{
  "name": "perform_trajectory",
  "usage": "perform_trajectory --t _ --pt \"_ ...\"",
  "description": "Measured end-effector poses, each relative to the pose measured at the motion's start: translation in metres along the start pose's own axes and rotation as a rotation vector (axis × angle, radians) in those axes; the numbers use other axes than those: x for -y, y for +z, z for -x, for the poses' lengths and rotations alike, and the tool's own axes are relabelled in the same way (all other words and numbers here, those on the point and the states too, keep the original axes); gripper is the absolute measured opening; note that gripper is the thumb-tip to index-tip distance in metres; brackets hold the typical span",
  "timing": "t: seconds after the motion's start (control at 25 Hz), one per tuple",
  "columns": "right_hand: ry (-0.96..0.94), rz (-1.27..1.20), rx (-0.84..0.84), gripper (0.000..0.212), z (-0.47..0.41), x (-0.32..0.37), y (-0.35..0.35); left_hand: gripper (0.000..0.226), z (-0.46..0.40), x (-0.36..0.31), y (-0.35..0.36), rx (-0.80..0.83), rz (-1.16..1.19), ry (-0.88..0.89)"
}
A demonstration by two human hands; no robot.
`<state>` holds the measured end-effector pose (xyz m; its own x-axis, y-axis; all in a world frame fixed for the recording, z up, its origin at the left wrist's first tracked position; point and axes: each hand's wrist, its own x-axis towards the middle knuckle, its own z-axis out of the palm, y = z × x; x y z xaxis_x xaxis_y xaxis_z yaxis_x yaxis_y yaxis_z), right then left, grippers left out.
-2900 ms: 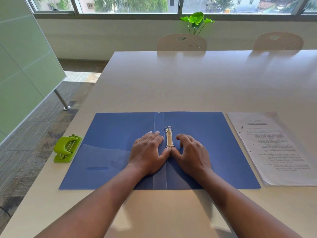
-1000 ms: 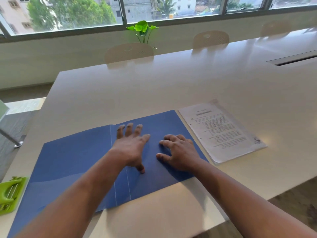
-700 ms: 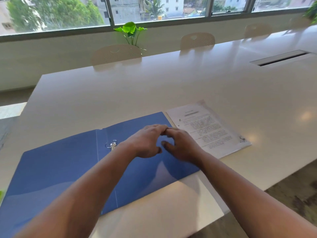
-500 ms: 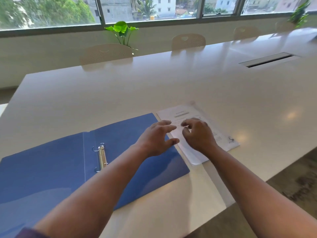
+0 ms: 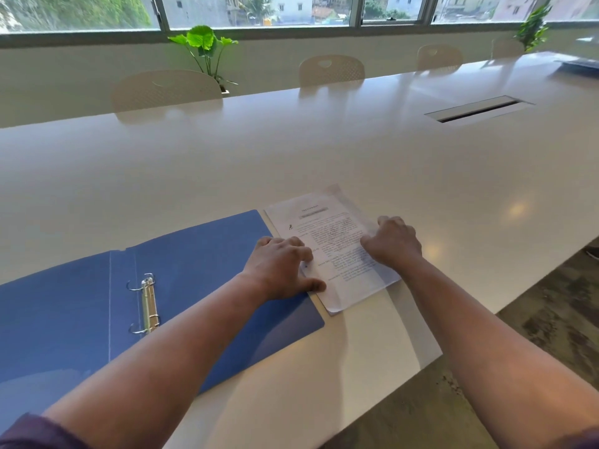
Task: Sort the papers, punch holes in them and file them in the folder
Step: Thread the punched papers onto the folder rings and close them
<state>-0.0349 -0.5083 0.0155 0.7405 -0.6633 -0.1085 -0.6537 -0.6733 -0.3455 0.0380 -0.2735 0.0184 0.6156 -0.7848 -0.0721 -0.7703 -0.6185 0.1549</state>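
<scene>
My left hand (image 5: 280, 270) lay at the near-left edge of the papers (image 5: 327, 241), fingers curled down onto the sheet and the thumb stretched along the margin; I could not tell whether that grip had pinched the edge or only pressed on it. My right hand (image 5: 393, 243) sat on the opposite long edge, fingers bent over it, and there too the knuckles hid the contact, so whether it held or only rested was not clear.

Between the two grips the papers lay flat on the tabletop (image 5: 291, 150), a thin stack with printed text on top. I judged them light, limp and ready to slide or fan apart, so the long edges were the sensible place to take hold, squeezing inward from both sides to square the sheets before lifting. A one-sided pull would likely have skewed them. At least two sheets showed, since an offset corner peeked out at the far end; the exact count I could not read.

Just left of my left grip, one blue folder (image 5: 194, 270) lay open, its right cover touching or nearly touching the stack. It looked like stiff card, unlikely to shift much. Farther left on its spine stood one metal binder mechanism (image 5: 147, 303) with two rings, both seemingly sprung open. No punch was in view, and I saw no holes in the papers.
</scene>
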Motion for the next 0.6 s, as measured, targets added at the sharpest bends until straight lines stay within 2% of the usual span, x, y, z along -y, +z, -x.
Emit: perform_trajectory --t 0.2,0.36,0.48,0.6 --pt "0.064 -0.012 -0.03 0.057 -0.011 0.003 -0.004 0.07 -0.003 -0.006 -0.002 0.057 0.01 -0.041" --pt "0.118 -0.087 0.03 0.062 -0.021 0.002 -0.008 0.07 -0.006 -0.009 -0.005 0.087 -0.003 -0.061" --pt "0.146 -0.154 0.092 0.058 -0.025 -0.001 -0.014 0.071 -0.008 -0.009 -0.006 0.102 -0.013 -0.064" --pt "0.161 -0.106 0.12 0.054 -0.024 0.002 -0.016 0.07 -0.008 -0.009 -0.005 0.107 -0.012 -0.064"
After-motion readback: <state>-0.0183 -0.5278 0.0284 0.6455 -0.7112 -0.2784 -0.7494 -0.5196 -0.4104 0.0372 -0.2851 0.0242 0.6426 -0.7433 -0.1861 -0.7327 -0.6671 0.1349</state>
